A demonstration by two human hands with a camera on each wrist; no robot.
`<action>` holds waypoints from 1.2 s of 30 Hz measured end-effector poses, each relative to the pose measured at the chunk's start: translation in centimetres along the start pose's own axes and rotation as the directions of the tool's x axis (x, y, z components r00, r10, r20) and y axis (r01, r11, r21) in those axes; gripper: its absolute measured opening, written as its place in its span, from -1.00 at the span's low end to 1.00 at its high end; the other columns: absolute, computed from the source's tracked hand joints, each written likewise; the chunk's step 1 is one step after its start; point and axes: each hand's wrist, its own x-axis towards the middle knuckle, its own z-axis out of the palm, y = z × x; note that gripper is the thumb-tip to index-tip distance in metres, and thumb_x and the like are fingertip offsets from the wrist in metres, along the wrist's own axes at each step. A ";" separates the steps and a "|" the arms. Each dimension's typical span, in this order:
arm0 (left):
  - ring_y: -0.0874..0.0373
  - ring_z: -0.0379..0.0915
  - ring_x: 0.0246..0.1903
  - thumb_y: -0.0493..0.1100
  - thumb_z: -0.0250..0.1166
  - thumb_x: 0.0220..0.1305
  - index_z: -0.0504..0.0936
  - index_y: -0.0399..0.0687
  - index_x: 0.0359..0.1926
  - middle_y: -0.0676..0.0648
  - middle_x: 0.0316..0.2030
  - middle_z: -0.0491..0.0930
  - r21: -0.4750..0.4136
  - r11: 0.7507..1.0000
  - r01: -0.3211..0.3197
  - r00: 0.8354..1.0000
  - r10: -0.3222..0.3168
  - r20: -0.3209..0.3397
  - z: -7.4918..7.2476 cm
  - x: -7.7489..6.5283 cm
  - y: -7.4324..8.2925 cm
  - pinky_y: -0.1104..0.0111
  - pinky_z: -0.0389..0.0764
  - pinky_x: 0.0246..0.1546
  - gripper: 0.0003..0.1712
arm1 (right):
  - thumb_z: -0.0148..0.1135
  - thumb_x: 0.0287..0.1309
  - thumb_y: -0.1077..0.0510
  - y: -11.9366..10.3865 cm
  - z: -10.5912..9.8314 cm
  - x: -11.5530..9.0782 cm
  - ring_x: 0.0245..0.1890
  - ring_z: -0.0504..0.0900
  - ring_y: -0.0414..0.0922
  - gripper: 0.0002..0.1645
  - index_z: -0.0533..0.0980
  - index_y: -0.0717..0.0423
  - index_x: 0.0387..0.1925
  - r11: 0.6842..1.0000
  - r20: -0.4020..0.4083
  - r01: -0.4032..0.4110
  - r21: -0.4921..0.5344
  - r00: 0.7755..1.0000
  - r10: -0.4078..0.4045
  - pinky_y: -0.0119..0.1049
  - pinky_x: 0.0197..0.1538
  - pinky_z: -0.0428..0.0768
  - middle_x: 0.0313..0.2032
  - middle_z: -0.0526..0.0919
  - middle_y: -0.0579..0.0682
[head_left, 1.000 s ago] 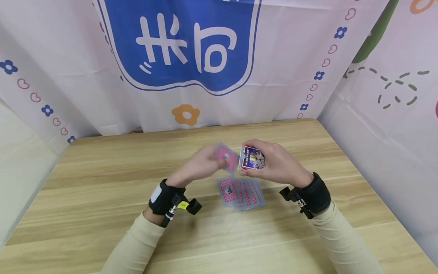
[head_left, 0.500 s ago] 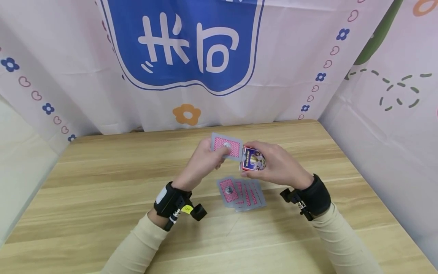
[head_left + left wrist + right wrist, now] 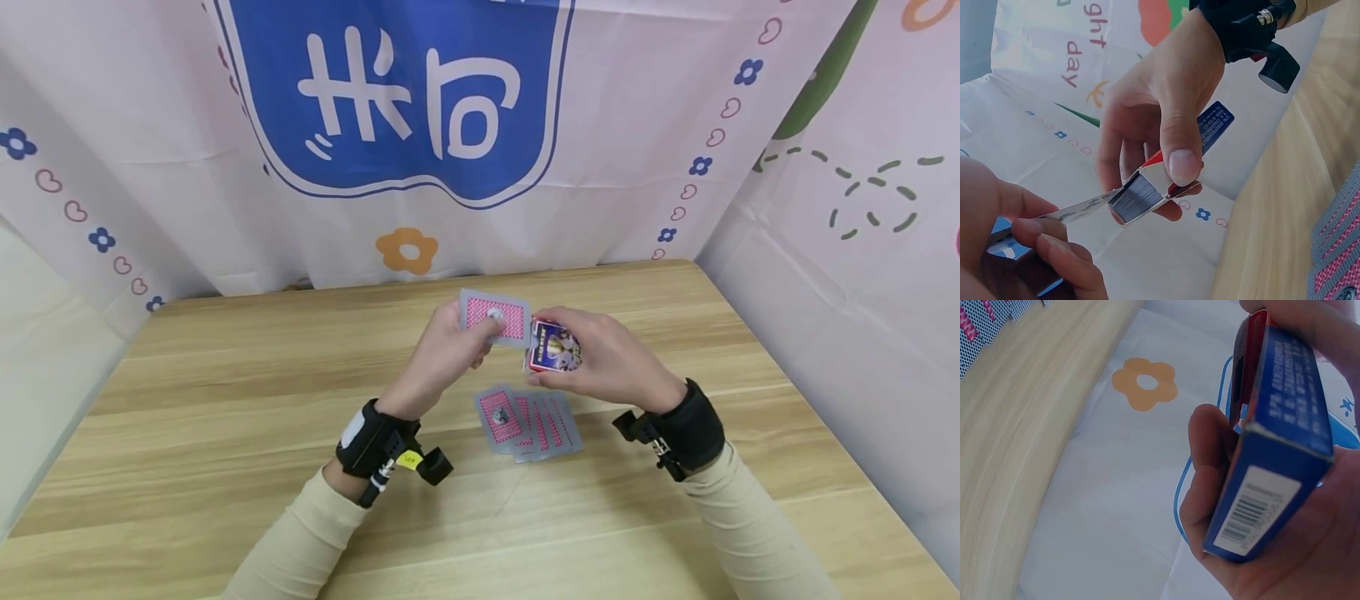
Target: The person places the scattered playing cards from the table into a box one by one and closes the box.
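My left hand [image 3: 438,354] pinches a red-patterned playing card [image 3: 513,315] between thumb and fingers, back side up; whether it is one card or more I cannot tell. The card's right end is at the open end of a blue and red card box [image 3: 553,346]. My right hand [image 3: 618,358] grips that box by its edges. In the left wrist view a thick stack of cards [image 3: 1138,200] fills the box opening, and the held card's tip meets its edge. The right wrist view shows the box's barcode end [image 3: 1254,509] towards the palm.
Several fanned playing cards [image 3: 543,429] lie face down on the wooden table [image 3: 225,442], just in front of the hands. A printed cloth [image 3: 300,237] hangs behind the table's far edge, and another [image 3: 840,275] hangs along the right side.
My left hand has moved slightly up with the card, which has turned more level at the box opening. The right hand and the cards on the table stay nearly in place.
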 end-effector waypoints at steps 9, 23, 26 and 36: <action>0.14 0.28 -0.50 -0.13 0.16 0.55 0.66 -0.01 -0.02 0.03 -0.49 0.37 0.057 0.998 -0.025 0.998 0.021 0.062 0.4 -0.3 -0.1 0.40 0.35 -0.44 -0.83 | 0.68 0.01 -0.10 0.0 -0.2 0.0 -0.26 0.66 -0.18 -0.08 0.49 0.18 0.32 1.000 -0.042 0.007 -0.010 0.999 -0.007 -0.35 -0.22 0.66 -0.08 0.75 0.03; 0.17 0.25 -0.44 -0.01 -0.03 0.68 0.32 -0.04 0.27 0.03 -0.38 0.35 0.088 0.996 0.031 0.974 -0.050 0.223 1.6 -0.1 -0.7 0.40 0.36 -0.41 -0.67 | 0.68 0.01 -0.07 -0.1 0.0 -0.1 -0.22 0.67 -0.19 -0.11 0.50 0.16 0.31 0.999 -0.028 0.044 0.007 0.999 -0.044 -0.35 -0.19 0.68 -0.02 0.75 0.03; 0.16 0.28 -0.38 0.04 -0.15 0.71 0.28 -0.10 0.27 -0.01 -0.32 0.35 0.057 0.996 0.068 0.986 -0.076 0.147 1.3 0.1 -0.4 0.41 0.40 -0.37 -0.62 | 0.69 0.00 -0.05 0.1 -0.3 -0.1 -0.23 0.68 -0.18 -0.11 0.50 0.18 0.31 1.000 -0.048 0.029 0.011 0.998 -0.028 -0.34 -0.20 0.68 -0.03 0.76 0.04; 0.11 0.35 -0.29 -0.07 0.09 0.65 0.55 -0.10 0.02 0.00 -0.29 0.43 -0.044 0.999 0.023 0.996 -0.019 0.090 1.1 0.2 -0.5 0.42 0.43 -0.31 -0.78 | 0.68 0.02 -0.06 -0.1 -0.6 -0.1 -0.22 0.68 -0.20 -0.12 0.50 0.17 0.31 0.998 -0.054 0.040 0.044 0.998 -0.037 -0.35 -0.19 0.68 -0.03 0.76 0.02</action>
